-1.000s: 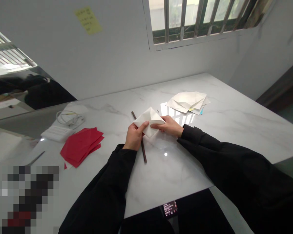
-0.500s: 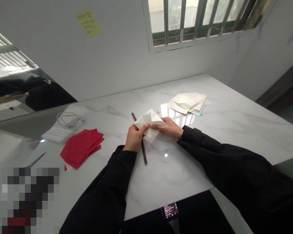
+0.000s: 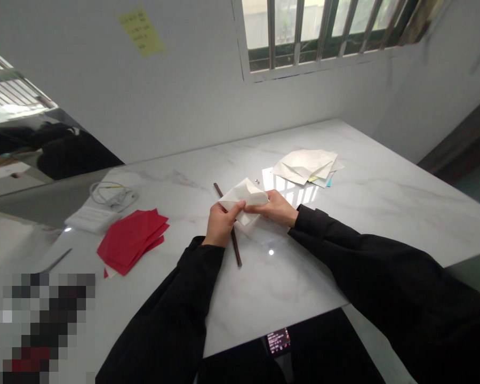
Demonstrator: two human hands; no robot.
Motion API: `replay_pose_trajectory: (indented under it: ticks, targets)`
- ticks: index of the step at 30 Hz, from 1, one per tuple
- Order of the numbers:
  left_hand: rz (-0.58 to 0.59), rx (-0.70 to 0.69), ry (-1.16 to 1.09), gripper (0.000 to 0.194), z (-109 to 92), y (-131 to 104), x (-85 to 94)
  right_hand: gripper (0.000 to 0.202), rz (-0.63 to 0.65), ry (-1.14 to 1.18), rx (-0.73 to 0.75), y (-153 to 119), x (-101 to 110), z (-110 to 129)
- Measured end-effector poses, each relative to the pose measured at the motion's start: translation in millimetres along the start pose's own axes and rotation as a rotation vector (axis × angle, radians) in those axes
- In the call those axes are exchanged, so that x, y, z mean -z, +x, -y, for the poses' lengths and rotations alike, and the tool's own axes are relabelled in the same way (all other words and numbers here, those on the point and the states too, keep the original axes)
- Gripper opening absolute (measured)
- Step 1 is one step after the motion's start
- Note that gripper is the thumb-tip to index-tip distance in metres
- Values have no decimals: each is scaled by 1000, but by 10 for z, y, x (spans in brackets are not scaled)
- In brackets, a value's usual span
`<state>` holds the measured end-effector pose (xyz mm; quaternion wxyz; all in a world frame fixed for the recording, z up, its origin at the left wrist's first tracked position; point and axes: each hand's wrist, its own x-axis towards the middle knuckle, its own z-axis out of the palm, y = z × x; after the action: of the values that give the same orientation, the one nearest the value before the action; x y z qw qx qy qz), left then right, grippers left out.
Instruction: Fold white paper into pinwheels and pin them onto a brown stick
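Between my hands is a folded sheet of cream paper [image 3: 244, 191], held just above the table. My left hand [image 3: 221, 220] grips its lower left part, thumb on top. My right hand [image 3: 278, 207] pinches the right side, its fingertips close to the left thumb at the middle fold. Beneath the paper and the left hand, a thin dark brown stick [image 3: 236, 248] lies on the table, its middle hidden. Tiny shiny bits [image 3: 257, 181] rest just past the paper.
On the marbled table [image 3: 304, 277], a stack of folded cream papers [image 3: 306, 165] lies at the back right. Red folded papers [image 3: 132, 240] sit at the left, near a white power strip [image 3: 92, 218] with a coiled cable [image 3: 114, 196]. A yellow note [image 3: 142, 33] hangs on the wall.
The right corner of the paper is now bent over more under my right fingers. Both hands keep their hold, and the view has shifted slightly.
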<state>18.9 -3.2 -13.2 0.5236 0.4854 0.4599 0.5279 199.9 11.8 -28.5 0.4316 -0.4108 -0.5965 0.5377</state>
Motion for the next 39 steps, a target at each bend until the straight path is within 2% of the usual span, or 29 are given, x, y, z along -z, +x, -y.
replay_pose_trajectory:
  ticks: [4, 8, 12, 15, 20, 24, 29, 39]
  targets:
    - [-22, -48, 116, 49, -19, -5, 11, 44, 1, 13, 1, -6, 5, 7]
    - [-19, -52, 66, 49, -21, 3, 16, 45, 82, 14, -31, -27, 54, 107]
    - [-59, -29, -12, 48, -28, 21, 19, 56, 131, 227, -134, -7, 103, 170]
    - [-72, -9, -42, 50, -24, 31, 25, 65, 88, 340, -196, 24, 100, 149]
    - [-56, 1, -19, 50, -7, 26, 31, 58, 51, 256, -202, 42, 59, 97]
    - [-36, 5, 1, 49, 16, 25, 36, 62, 81, 148, -138, 35, 48, 84]
    - [-5, 27, -7, 51, 67, 41, 55, 61, 30, 6, -51, 6, 52, 76]
    - [32, 39, -54, 55, 56, 27, 38, 52, -31, -75, -53, -19, 38, 38]
